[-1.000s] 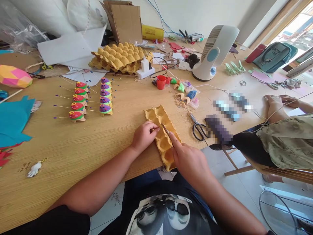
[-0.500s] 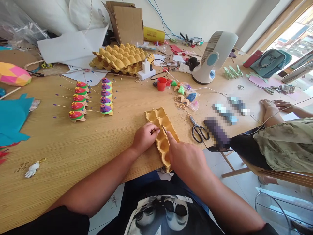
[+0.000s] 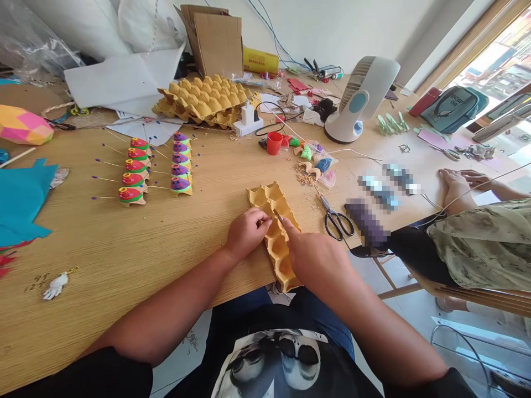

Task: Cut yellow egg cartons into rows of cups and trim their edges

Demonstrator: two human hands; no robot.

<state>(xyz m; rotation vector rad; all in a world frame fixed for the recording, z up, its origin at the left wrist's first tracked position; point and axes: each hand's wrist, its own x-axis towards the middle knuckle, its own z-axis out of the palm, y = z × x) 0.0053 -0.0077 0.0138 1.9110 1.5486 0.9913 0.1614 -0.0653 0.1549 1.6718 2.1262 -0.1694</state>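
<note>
A yellow egg-carton strip (image 3: 284,264) with two rows of cups lies at the table's front edge, its near end reaching over the edge. My left hand (image 3: 248,232) is closed, thumb and fingers pinching the strip's left side near its middle. From the right, my right hand (image 3: 317,260) grips a small knife (image 3: 277,215), index finger stretched along it. The dark blade's tip rests on the ridge between the cups; the handle is hidden in the fist. Black-handled scissors (image 3: 338,221) lie to the right of the strip.
Painted egg-cup figures (image 3: 135,179) with sticks stand in two rows at left. Behind are stacked egg trays (image 3: 203,99), a power strip (image 3: 248,126), a red cup (image 3: 274,143) and a white fan (image 3: 359,102). Another person's hands (image 3: 456,188) rest on the table at right.
The knife and my right hand have shifted very slightly, with the blade tip a little higher along the ridge. My left hand keeps its place on the strip.
</note>
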